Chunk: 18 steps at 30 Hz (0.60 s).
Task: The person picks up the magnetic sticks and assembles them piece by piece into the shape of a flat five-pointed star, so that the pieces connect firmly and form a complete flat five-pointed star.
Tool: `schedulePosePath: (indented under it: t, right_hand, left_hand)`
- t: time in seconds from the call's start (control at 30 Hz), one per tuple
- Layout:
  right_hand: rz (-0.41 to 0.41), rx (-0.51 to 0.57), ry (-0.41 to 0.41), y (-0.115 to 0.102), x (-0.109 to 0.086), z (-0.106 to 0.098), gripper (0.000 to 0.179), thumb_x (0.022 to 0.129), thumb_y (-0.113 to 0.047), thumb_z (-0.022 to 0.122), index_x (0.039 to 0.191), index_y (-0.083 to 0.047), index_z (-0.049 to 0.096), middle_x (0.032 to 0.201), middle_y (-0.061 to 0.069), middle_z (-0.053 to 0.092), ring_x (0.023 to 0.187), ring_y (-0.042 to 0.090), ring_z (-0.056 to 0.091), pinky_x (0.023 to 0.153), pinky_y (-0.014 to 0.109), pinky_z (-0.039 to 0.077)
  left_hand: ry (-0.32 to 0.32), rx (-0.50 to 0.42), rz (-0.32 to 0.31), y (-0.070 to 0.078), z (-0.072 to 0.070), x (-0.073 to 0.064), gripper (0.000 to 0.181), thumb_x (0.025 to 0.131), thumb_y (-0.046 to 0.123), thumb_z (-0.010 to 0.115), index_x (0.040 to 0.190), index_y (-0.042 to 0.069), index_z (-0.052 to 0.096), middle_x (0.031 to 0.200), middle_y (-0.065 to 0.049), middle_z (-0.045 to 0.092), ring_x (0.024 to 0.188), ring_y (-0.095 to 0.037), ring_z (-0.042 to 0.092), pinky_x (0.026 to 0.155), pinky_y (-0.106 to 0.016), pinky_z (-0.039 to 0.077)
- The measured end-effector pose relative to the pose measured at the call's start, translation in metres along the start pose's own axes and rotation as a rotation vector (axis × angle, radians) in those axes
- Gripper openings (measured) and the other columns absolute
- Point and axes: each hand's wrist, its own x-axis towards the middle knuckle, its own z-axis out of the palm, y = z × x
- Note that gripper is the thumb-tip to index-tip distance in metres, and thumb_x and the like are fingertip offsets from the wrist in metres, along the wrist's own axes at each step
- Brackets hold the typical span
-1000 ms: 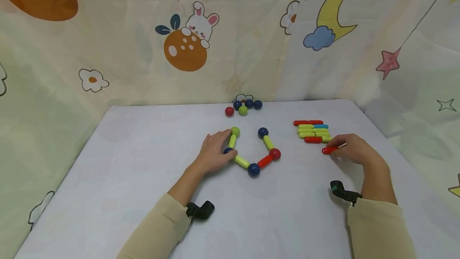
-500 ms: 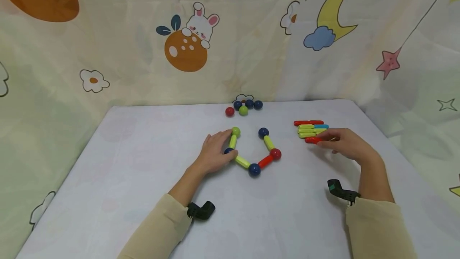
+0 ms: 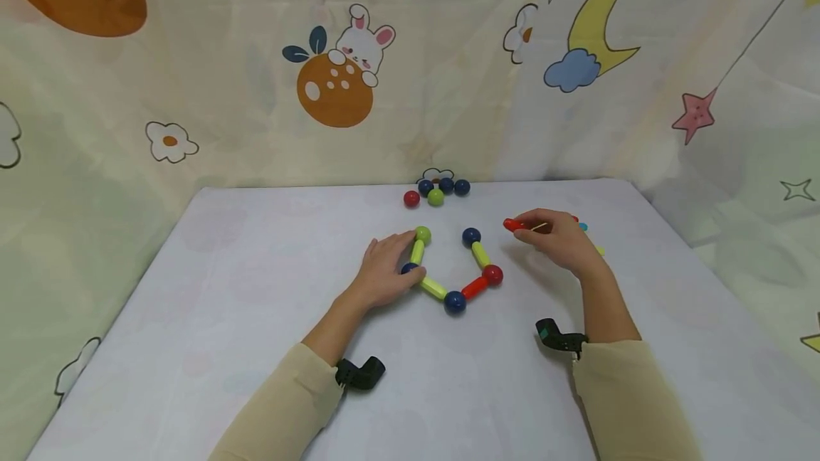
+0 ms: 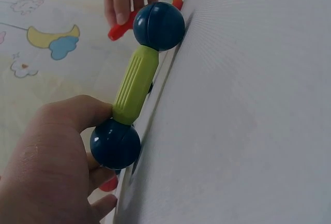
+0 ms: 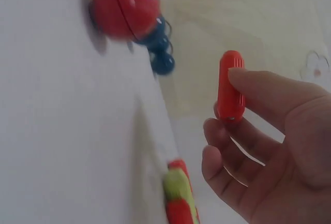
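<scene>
A chain of yellow-green and red magnetic rods (image 3: 475,288) joined by balls lies on the table in an open-topped shape. At its left side my left hand (image 3: 383,272) holds it, index fingertip at the green ball (image 3: 423,235) and thumb over the rod end by a blue ball (image 4: 115,144). My right hand (image 3: 557,237) is raised right of the chain, pinching a red magnetic rod (image 5: 231,87) between thumb and fingers. The rod's tip points left, toward the blue ball (image 3: 471,236) at the chain's upper right end.
Several loose balls (image 3: 435,197) sit at the table's back edge. Behind my right hand lie spare rods (image 5: 178,185), mostly hidden in the head view. A patterned cloth (image 3: 243,91) hangs behind the white table (image 3: 224,347). Each wrist carries a small black camera (image 3: 360,373).
My right hand has lifted the red rod from beside the spare rods and carried it left and farther back, toward the chain. My left hand has stayed in place.
</scene>
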Motion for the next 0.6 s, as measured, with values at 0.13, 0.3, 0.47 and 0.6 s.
schedulePosePath:
  t: [0.13,0.3,0.47,0.6]
  right_hand:
    - [-0.036,-0.008,-0.009,-0.011,0.015,0.02,0.036,0.1,-0.026,0.068,0.133,-0.012,0.065,0.129,0.015,0.063,0.115,0.033,0.058,0.087,0.035,0.055]
    - [-0.068,-0.029,-0.02,-0.026,0.031,0.039,0.034,0.1,-0.023,0.067,0.133,-0.013,0.066,0.129,0.014,0.065,0.118,0.033,0.058,0.091,0.038,0.056]
    - [-0.11,-0.062,-0.015,-0.044,0.042,0.053,0.034,0.1,-0.022,0.068,0.131,-0.012,0.068,0.126,0.014,0.067,0.115,0.033,0.059,0.092,0.041,0.055]
    - [-0.148,-0.099,-0.023,-0.056,0.047,0.062,0.031,0.098,-0.021,0.07,0.128,-0.011,0.07,0.121,0.013,0.067,0.111,0.032,0.058,0.091,0.042,0.055]
  left_hand:
    - [0.006,-0.01,0.012,0.0,0.001,0.0,0.076,0.094,0.044,0.061,0.16,0.015,0.037,0.164,-0.006,0.043,0.155,-0.031,0.033,0.128,-0.06,0.011]
    - [0.008,-0.006,0.015,-0.001,0.004,0.001,0.075,0.094,0.044,0.061,0.16,0.015,0.038,0.163,-0.006,0.043,0.154,-0.03,0.033,0.128,-0.06,0.012]
    - [0.007,-0.008,0.006,-0.001,0.003,0.0,0.075,0.094,0.044,0.061,0.16,0.015,0.038,0.163,-0.006,0.044,0.155,-0.03,0.033,0.128,-0.06,0.012]
    - [0.002,0.0,0.001,0.0,0.001,0.0,0.076,0.095,0.045,0.06,0.161,0.016,0.037,0.163,-0.005,0.043,0.155,-0.03,0.032,0.128,-0.06,0.011]
